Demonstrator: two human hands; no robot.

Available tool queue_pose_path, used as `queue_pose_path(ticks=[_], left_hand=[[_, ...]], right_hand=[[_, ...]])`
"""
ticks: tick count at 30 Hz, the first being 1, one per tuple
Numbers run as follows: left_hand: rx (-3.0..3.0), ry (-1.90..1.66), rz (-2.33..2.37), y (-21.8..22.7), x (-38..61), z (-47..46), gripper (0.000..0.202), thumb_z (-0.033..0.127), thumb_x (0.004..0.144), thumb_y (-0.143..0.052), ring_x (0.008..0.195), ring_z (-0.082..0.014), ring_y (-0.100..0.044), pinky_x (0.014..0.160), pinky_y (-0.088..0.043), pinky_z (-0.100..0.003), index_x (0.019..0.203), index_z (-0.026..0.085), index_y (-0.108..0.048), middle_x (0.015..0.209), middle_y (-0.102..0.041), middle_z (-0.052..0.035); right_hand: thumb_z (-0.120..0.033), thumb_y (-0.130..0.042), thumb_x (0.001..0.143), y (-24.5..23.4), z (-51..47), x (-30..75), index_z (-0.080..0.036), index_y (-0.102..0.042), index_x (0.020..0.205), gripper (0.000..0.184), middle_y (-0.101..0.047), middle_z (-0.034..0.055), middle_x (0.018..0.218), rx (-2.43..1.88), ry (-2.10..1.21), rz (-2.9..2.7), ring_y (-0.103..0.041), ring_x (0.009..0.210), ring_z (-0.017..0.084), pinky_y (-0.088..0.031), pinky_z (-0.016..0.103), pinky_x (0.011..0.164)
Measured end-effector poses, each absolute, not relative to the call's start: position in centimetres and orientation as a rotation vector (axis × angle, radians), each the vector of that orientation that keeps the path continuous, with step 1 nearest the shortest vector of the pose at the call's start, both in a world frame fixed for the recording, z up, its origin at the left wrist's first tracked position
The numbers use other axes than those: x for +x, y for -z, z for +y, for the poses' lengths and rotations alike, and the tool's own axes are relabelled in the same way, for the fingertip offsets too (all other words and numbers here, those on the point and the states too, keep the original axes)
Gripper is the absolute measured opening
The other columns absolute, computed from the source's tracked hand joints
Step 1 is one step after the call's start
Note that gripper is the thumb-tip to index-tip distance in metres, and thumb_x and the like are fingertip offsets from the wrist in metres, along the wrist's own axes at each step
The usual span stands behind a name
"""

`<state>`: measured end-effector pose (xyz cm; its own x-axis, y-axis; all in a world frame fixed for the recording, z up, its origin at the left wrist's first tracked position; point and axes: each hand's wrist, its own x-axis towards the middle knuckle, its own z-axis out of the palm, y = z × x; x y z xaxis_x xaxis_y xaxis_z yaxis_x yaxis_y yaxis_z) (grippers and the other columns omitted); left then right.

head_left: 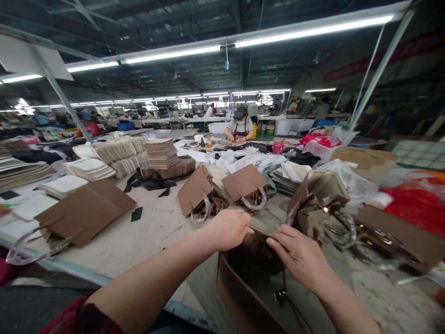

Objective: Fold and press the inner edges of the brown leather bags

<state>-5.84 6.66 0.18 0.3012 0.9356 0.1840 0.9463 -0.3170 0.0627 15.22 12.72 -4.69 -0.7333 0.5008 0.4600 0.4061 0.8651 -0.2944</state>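
Observation:
A brown handbag (231, 287) stands with its mouth open at the table's near side, its dark inside showing. My left hand (232, 227) is closed on the bag's far rim, thumb and fingers pinching the edge. A short way to the right, my right hand (295, 248) pinches the same rim. Inside the bag, below my right hand, hangs a strap with a small metal clasp (281, 296). Just beyond my hands lie two brown bags with plastic-wrapped handles, a left one (195, 188) and a right one (245, 182).
More brown bags lie at the left (86, 211) and right (403, 236); another bag (316, 188) stands open. Stacked brown panels (161, 154) and pale padded pieces (120, 150) sit behind. Red plastic (413, 208) and a cardboard box (365, 162) are at right. A co-worker (239, 126) sits opposite.

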Motion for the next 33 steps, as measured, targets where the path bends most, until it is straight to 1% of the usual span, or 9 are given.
queue_pose_path(ticks=[5,7,9,12,14,17,24,28,33], left_hand=[[-2.530,0.355,-1.761,0.1,-6.3,6.7,0.021,0.033,0.088,-0.050,0.079,-0.0175,-0.060,0.070,-0.045,-0.028,0.076,0.016,-0.057,0.081,-0.062,-0.0041],[-2.604,0.412,-1.717,0.0,-6.7,6.6,0.020,0.032,0.088,-0.051,0.081,-0.0164,-0.060,0.073,-0.045,-0.026,0.076,0.017,-0.058,0.083,-0.062,-0.0032],[-2.724,0.528,-1.624,-0.3,-7.1,6.4,0.016,0.033,0.085,-0.055,0.092,-0.0160,-0.059,0.082,-0.044,-0.024,0.089,0.018,-0.060,0.097,-0.062,-0.0033],[-2.831,0.635,-1.510,-0.7,-8.0,5.5,0.056,0.035,0.075,-0.067,0.120,-0.0211,-0.046,0.099,-0.037,-0.030,0.124,0.021,-0.044,0.131,-0.048,-0.0078],[-2.804,0.564,-1.566,-0.9,-8.7,4.6,0.078,0.030,0.068,-0.072,0.130,-0.0267,-0.036,0.104,-0.031,-0.040,0.134,0.021,-0.031,0.141,-0.037,-0.0114],[-2.747,0.417,-1.648,-1.1,-9.5,3.4,0.076,0.020,0.064,-0.073,0.129,-0.0306,-0.035,0.104,-0.028,-0.049,0.129,0.021,-0.034,0.142,-0.033,-0.0144],[-2.612,0.349,-1.597,-1.7,-7.1,2.4,0.035,0.017,0.069,-0.070,0.114,-0.0264,-0.046,0.098,-0.034,-0.043,0.098,0.021,-0.052,0.128,-0.045,-0.0082],[-2.286,0.374,-1.836,-2.4,-5.0,2.4,0.031,0.032,0.067,-0.075,0.096,-0.0242,-0.051,0.086,-0.040,-0.038,0.086,0.019,-0.053,0.099,-0.055,-0.0054],[-2.040,0.392,-1.967,-2.0,-4.5,2.2,0.035,0.045,0.062,-0.076,0.095,-0.0257,-0.050,0.091,-0.035,-0.043,0.080,0.020,-0.059,0.093,-0.055,-0.0050]], right_hand=[[-0.053,-0.055,0.082,3.5,12.5,14.4,-0.025,-0.063,0.107,0.038,-0.061,0.0040,0.085,-0.683,0.010,-2.569,-0.059,0.071,0.017,-0.043,0.027,0.057],[-0.044,-0.051,0.087,3.4,12.7,13.7,-0.024,-0.066,0.091,0.025,-0.060,0.0035,0.079,-0.679,0.046,-2.584,-0.058,0.070,0.016,-0.042,0.027,0.057],[-0.034,-0.045,0.092,3.3,13.0,13.1,-0.022,-0.062,0.073,0.028,-0.056,0.0025,0.072,-0.671,-0.007,-2.602,-0.056,0.068,0.015,-0.041,0.027,0.058],[-0.029,-0.045,0.092,3.1,13.0,13.1,-0.021,-0.057,0.066,0.030,-0.054,0.0013,0.070,-0.676,-0.151,-2.596,-0.055,0.066,0.014,-0.042,0.027,0.060],[-0.029,-0.044,0.092,2.8,12.2,13.7,-0.021,-0.055,0.063,0.032,-0.053,0.0008,0.069,-0.694,-0.190,-2.587,-0.054,0.065,0.013,-0.042,0.026,0.060],[-0.030,-0.044,0.092,2.4,9.7,15.3,-0.021,-0.053,0.062,0.033,-0.052,0.0006,0.068,-0.751,-0.160,-2.578,-0.054,0.062,0.013,-0.041,0.027,0.057],[-0.027,-0.044,0.091,2.9,5.1,17.2,-0.021,-0.052,0.061,0.032,-0.052,0.0013,0.068,-0.957,-0.099,-2.466,-0.054,0.061,0.013,-0.040,0.026,0.054],[-0.026,-0.047,0.090,2.8,5.1,16.8,-0.020,-0.056,0.062,0.030,-0.054,0.0010,0.070,-1.063,-0.056,-2.452,-0.054,0.062,0.013,-0.040,0.026,0.056],[-0.027,-0.049,0.089,2.5,5.1,16.2,-0.020,-0.059,0.063,0.029,-0.056,0.0001,0.071,-1.148,-0.066,-2.442,-0.055,0.063,0.012,-0.040,0.025,0.056]])
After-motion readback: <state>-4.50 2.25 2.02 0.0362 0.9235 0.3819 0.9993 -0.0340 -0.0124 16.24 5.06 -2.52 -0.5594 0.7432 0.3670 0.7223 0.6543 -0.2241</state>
